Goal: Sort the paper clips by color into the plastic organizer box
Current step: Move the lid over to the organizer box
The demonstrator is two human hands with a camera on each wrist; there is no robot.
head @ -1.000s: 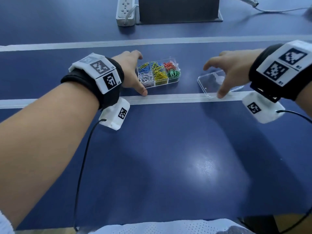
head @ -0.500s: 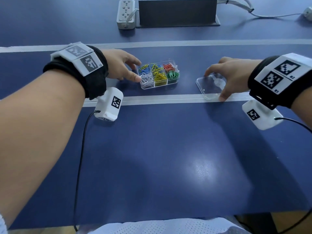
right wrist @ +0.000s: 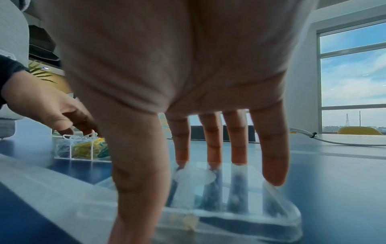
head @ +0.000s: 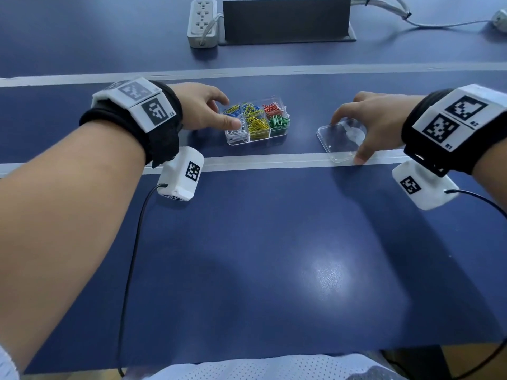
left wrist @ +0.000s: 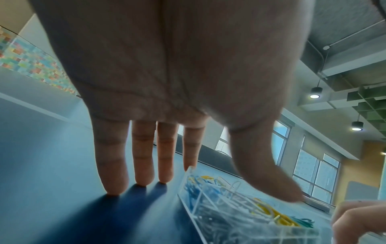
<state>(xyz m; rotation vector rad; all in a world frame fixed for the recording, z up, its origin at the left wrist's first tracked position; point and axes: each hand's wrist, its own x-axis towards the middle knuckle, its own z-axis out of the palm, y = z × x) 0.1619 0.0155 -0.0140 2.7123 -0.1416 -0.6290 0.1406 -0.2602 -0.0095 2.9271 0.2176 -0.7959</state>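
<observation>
A clear organizer box (head: 258, 122) sits on the blue table (head: 274, 242) and holds paper clips: red, green, yellow and white apart, blue and yellow mixed in the far left cells. My left hand (head: 226, 112) is at its left end. The fingers (left wrist: 112, 173) are straight and touch the table beside the box (left wrist: 229, 213), with the thumb above the white clips. To the right lies the box's clear lid (head: 333, 134). My right hand (head: 347, 141) straddles it, thumb at the near edge and fingers (right wrist: 238, 148) at the far edge of the lid (right wrist: 240, 216).
A white tape line (head: 260, 160) runs just in front of the box and under the lid's near edge; a second line (head: 274, 71) lies farther back. A power strip (head: 201, 21), a dark upright panel (head: 285, 20) and cables (head: 439, 23) stand at the back.
Both hands have come down. The left hand dropped to the box's left end with the thumb over it. The right hand settled over the lid, thumb and fingers at its edges.
</observation>
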